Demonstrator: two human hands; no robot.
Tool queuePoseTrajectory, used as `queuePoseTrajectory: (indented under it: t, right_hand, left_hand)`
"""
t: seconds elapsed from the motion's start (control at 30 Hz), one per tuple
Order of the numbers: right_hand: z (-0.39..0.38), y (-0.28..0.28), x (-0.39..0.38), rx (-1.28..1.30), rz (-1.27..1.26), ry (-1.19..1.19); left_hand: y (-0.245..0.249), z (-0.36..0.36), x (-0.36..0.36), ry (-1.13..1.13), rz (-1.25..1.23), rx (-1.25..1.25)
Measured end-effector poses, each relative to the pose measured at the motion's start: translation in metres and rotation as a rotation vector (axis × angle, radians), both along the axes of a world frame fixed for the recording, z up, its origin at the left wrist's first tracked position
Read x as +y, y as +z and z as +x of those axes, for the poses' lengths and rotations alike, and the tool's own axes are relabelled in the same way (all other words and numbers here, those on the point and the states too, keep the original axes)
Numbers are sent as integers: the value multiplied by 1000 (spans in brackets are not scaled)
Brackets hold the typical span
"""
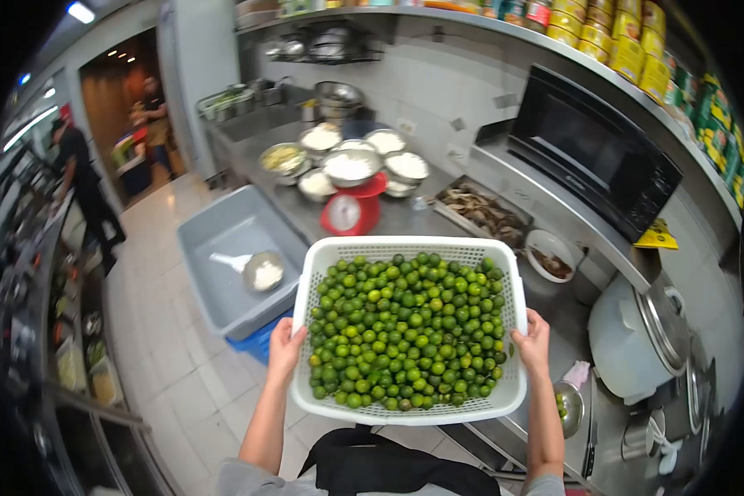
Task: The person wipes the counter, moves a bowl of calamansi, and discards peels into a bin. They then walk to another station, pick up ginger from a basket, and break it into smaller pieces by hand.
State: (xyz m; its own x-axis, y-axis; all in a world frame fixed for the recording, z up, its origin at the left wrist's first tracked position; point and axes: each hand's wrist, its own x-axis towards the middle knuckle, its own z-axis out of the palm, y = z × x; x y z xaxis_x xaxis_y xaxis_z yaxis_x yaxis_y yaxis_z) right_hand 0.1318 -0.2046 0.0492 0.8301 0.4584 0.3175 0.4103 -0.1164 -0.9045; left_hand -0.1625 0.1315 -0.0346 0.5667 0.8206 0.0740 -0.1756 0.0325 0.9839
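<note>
A white perforated plastic basket (412,245) is held up in front of my body, loaded with small green limes (405,331). My left hand (287,343) grips its left side wall, thumb at the rim. On the opposite side my right hand (534,337) is closed around the right wall. Most of the fingers are hidden under or behind the basket. Just left of it sits a grey plastic tub (211,217) containing a metal bowl of white stuff (264,271) and a white scoop-like utensil (230,261).
Behind the basket, a red scale (351,211) and several bowls of white contents (386,140) stand on the steel counter. A tray of brown pieces (481,211), a microwave (591,149) and a large pot (636,339) are at right. One person (83,178) stands at left, another (154,116) beyond a doorway.
</note>
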Motion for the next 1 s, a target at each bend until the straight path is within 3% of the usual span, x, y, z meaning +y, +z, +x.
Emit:
queuePoseTrajectory:
  t: [0.1,0.13,0.2,0.27,0.43,0.57,0.73,0.93,1.0]
  right_hand:
    - [-48,-6,41,72,-148,168]
    - [-50,-32,54,85,-40,271]
    - [-77,-60,85,100,-107,353]
    - [-111,-66,112,-61,-391,388]
    - [-170,-179,166,-120,-712,544]
    - [-219,-241,185,-116,-868,653]
    - [-235,-283,190,-46,-966,656]
    - [-204,-280,221,-142,-1074,593]
    - [-181,-279,241,-198,-1054,531]
  left_hand:
    - [-4,-100,-22,233,-104,101]
    - [-17,-129,-32,306,-185,158]
    - [-20,-187,-49,473,-222,214]
    - [-51,-246,-62,545,-230,257]
    - [-97,-322,-108,751,-312,222]
    - [-142,-378,-137,880,-351,453]
    - [-175,-389,-150,893,-515,442]
    - [-202,-369,-147,688,-547,466]
    - [-202,-352,-140,514,-552,455]
